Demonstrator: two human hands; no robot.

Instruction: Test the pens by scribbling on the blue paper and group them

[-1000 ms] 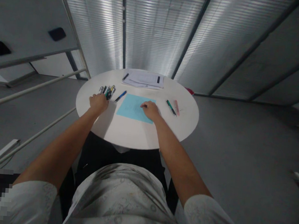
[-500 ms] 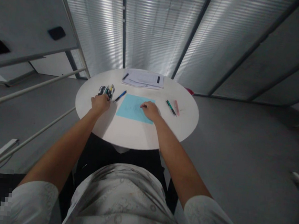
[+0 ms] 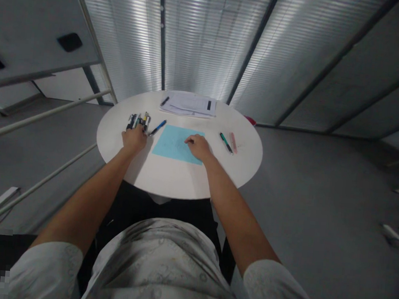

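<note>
My left hand (image 3: 134, 138) is at the near ends of several pens (image 3: 131, 121) lying side by side on the left of the round table. Its fingers look curled in against them, but whether they grip one is hidden. My right hand (image 3: 199, 146) rests on the right part of a light blue sheet of paper (image 3: 172, 140) with faint marks on it. The fingers are curled closed, and a small dark spot shows at their tips; what it is cannot be made out. Between the pens and the sheet lies a blue pen (image 3: 158, 127).
A green and black pen (image 3: 226, 143) and a pinkish strip (image 3: 233, 143) lie right of the sheet on the white table (image 3: 169, 184). Stacked papers (image 3: 189, 105) with a dark pen (image 3: 165, 101) occupy the far edge. White rails (image 3: 51, 107) run along the left.
The view has shifted slightly. Against the table, my left hand sits a little farther right, and more of the pens shows beyond its fingers. My right hand has barely moved.
</note>
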